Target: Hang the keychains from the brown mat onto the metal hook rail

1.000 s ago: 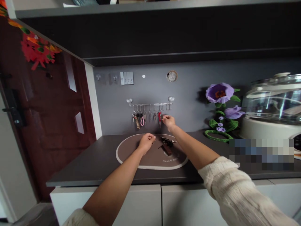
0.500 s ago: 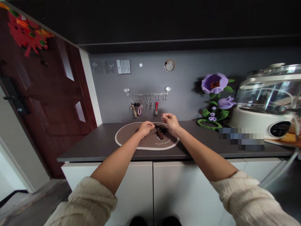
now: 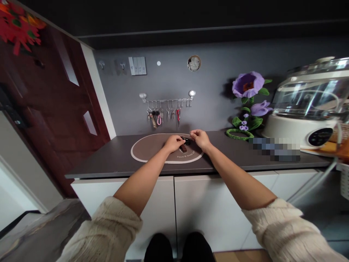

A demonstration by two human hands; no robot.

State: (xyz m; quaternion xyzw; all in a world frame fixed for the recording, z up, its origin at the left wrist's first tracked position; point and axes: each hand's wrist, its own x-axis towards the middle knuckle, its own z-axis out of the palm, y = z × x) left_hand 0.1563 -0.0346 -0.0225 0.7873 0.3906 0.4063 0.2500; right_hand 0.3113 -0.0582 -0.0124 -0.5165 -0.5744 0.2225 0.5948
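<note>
hands (image 3: 173, 144) at dark key bunch (image 3: 187, 141), brown mat (image 3: 147, 146) beneath, hook rail (image 3: 167, 100) behind

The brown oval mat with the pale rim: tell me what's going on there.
A person's left hand is at a dark bunch of keys with a brown bar-shaped fob on the brown oval mat. The right hand, fingers pinched, is just right of the bunch; whether either hand grips anything is unclear. Behind, other keys, including one with a red strap, hang from a silver metal rail.
</note>
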